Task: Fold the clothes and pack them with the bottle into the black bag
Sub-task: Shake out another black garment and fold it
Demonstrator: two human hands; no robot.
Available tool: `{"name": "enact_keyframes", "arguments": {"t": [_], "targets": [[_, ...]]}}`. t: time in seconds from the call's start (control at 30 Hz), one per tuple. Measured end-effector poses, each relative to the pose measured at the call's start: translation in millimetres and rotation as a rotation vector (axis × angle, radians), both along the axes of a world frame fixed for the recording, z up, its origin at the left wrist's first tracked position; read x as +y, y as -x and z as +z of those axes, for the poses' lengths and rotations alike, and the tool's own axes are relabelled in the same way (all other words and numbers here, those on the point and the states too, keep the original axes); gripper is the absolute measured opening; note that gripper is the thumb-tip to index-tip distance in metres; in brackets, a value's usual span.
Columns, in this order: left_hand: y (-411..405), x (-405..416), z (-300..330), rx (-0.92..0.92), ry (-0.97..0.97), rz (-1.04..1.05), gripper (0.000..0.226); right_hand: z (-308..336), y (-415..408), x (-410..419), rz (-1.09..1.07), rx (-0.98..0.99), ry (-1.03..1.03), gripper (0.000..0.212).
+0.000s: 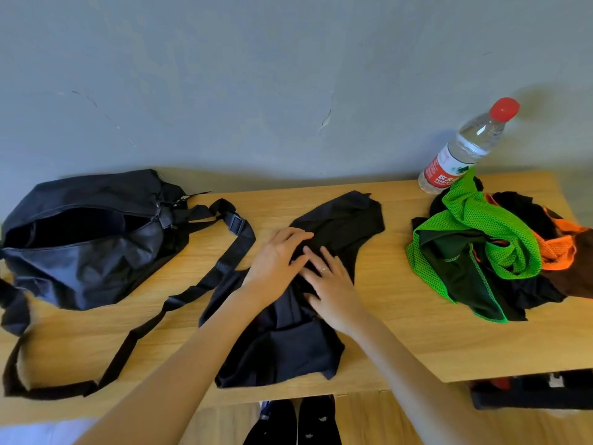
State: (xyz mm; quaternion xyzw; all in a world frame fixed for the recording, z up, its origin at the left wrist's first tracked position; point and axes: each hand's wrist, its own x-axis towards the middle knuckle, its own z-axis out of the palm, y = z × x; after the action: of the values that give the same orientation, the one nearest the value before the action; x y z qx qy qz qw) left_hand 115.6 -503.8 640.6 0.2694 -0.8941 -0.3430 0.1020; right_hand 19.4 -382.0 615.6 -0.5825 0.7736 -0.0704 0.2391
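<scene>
— Where's the garment you're working on, and how does it lie?

— The black garment is right under my palms, in the middle of the table. Its long axis runs from the table's near edge up and away toward the wall, leaning a bit to the right at the far end. My left hand lies flat on it with straight fingers, and my right hand lies flat just beside it, fingers spread; neither one grips anything.

— So which way will the fold go?

— My guess is along that length: the far end brought back toward me, or the near end pushed away. Both hands sit about mid-length, so either could hold while the other lifts. The far end is a shade closer to my left.

— And the bag?

— The black bag lies to the garment's left, zipper open, its strap trailing across the table and touching the garment's left edge. My left arm is the nearer one to it.

— Count things for me.

— One bag, one bottle standing to the garment's far right against the wall, one garment under my hands. The heap of clothes to the garment's right, touching the bottle's base, shows green mesh, orange mesh and black cloth; how many pieces, I can't tell.
</scene>
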Motion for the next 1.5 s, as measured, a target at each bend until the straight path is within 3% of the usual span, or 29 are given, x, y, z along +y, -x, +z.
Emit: {"name": "enact_keyframes", "arguments": {"t": [0.13,0.23,0.33,0.5,0.63,0.73,0.8,0.9,1.07,1.2,1.37,1.5], "targets": [[-18.5,-8.0,-5.2,-0.020,0.017,0.050,0.041,-4.9,-45.6,-0.6,0.147,-0.071,0.102,0.058],[-26.0,-14.4,-7.6,-0.042,0.049,0.104,0.041,-6.4,-59.1,-1.9,0.141,-0.134,0.198,0.057],[-26.5,-23.4,-11.5,-0.060,0.062,0.151,0.042,-2.8,-45.6,-7.6,-0.003,-0.179,0.292,0.042],[-8.6,-35.7,-17.3,-0.109,0.097,0.184,0.048,4.3,7.6,-30.5,-0.453,-0.126,0.429,0.029],[16.6,-45.4,-23.2,-0.169,0.106,0.209,0.055,1.3,49.2,-56.3,-0.717,-0.125,0.332,0.040],[29.6,-53.0,-29.4,-0.198,0.074,0.241,0.051,-4.4,62.5,-69.7,-0.649,-0.052,0.225,0.038],[32.7,-57.9,-32.7,-0.179,0.063,0.253,0.034,-8.5,64.2,-75.9,-0.601,0.008,0.197,0.031],[30.8,-65.6,-34.0,-0.088,-0.026,0.299,0.009,-11.0,65.1,-79.6,-0.586,-0.009,0.219,0.016],[24.2,-80.5,-23.9,0.036,-0.310,0.412,0.008,-6.0,81.2,-69.2,-0.674,-0.301,0.364,0.004],[18.5,-87.8,-18.3,0.070,-0.487,0.470,0.021,3.9,100.5,-61.2,-0.708,-0.347,0.395,0.006],[10.0,-85.9,-12.0,0.148,-0.548,0.440,0.046,8.4,120.5,-49.3,-0.705,-0.300,0.373,0.004],[2.7,-84.8,-14.3,0.159,-0.572,0.438,0.050,6.1,133.3,-35.4,-0.753,-0.238,0.347,0.006]]}}
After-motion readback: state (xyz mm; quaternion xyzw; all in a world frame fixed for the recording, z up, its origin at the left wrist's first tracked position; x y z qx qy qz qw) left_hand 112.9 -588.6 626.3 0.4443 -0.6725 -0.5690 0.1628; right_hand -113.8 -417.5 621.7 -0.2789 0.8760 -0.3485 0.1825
